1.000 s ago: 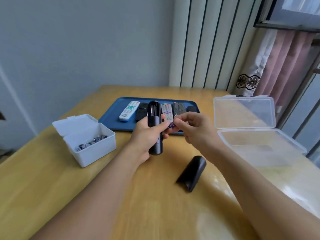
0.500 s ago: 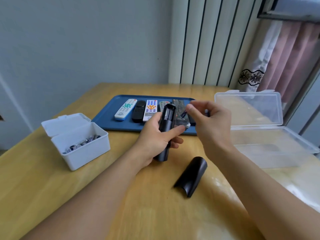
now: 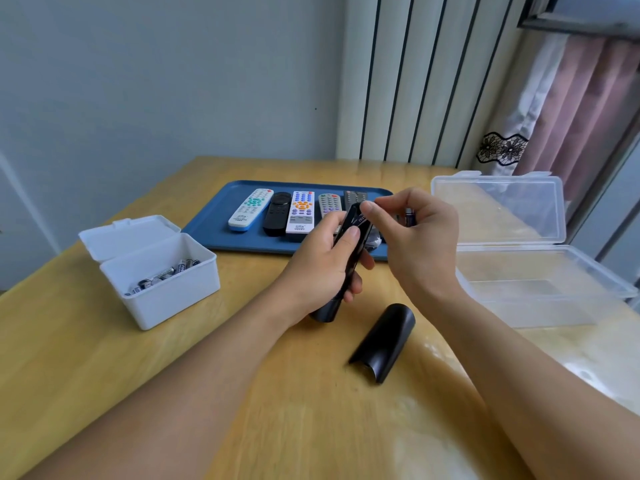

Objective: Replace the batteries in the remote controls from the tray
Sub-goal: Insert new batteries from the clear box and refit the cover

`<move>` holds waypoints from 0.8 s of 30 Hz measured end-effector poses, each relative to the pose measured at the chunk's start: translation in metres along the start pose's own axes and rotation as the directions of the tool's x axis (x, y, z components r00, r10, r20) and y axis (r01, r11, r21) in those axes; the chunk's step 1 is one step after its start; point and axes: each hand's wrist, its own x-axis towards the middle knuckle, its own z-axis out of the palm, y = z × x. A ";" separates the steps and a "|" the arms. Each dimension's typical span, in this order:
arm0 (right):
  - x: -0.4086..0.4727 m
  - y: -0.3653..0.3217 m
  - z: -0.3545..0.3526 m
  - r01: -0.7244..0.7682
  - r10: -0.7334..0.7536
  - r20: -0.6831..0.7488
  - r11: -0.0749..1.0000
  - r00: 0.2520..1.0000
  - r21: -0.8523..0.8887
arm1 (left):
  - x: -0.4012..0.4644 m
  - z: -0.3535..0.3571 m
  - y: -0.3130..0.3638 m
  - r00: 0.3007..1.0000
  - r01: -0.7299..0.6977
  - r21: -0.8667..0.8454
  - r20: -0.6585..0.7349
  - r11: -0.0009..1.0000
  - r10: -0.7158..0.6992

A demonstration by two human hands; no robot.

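Observation:
My left hand (image 3: 325, 268) grips a black remote (image 3: 349, 268), tilted with its open battery compartment facing my right hand. The thumb and forefinger of my right hand (image 3: 419, 244) pinch a battery (image 3: 362, 220) at the remote's upper end. A second, purple battery (image 3: 410, 216) shows among that hand's curled fingers. The remote's black battery cover (image 3: 384, 341) lies on the table in front of my hands. Behind them the blue tray (image 3: 211, 232) holds several more remotes, among them a white and teal one (image 3: 250, 210).
An open white box (image 3: 180, 299) at the left holds several batteries (image 3: 162, 273). A clear plastic box (image 3: 540, 306) stands open at the right with its lid (image 3: 498, 209) back. Walls and a curtain border the wooden table.
My right hand has come back down onto the top of the remote, pinching a battery there. My left hand has tilted the remote further to the right.

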 end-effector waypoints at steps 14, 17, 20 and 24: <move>-0.002 0.005 0.007 0.231 -0.207 0.111 0.924 0.972 -0.304 | -0.001 0.001 0.000 0.998 0.048 -0.120 -0.034 0.992 -0.053; 0.008 -0.002 0.001 -0.314 0.307 0.127 0.948 0.943 0.045 | 0.000 0.001 0.002 0.999 0.022 -0.067 -0.023 0.997 -0.024; 0.008 -0.009 -0.004 -0.654 0.531 0.419 0.717 0.736 0.240 | -0.001 0.001 0.003 1.000 0.000 -0.022 -0.002 1.000 0.000; 0.007 -0.002 -0.004 -0.643 0.467 0.504 0.721 0.727 0.259 | -0.002 0.003 0.002 1.000 -0.012 -0.008 0.006 1.000 0.012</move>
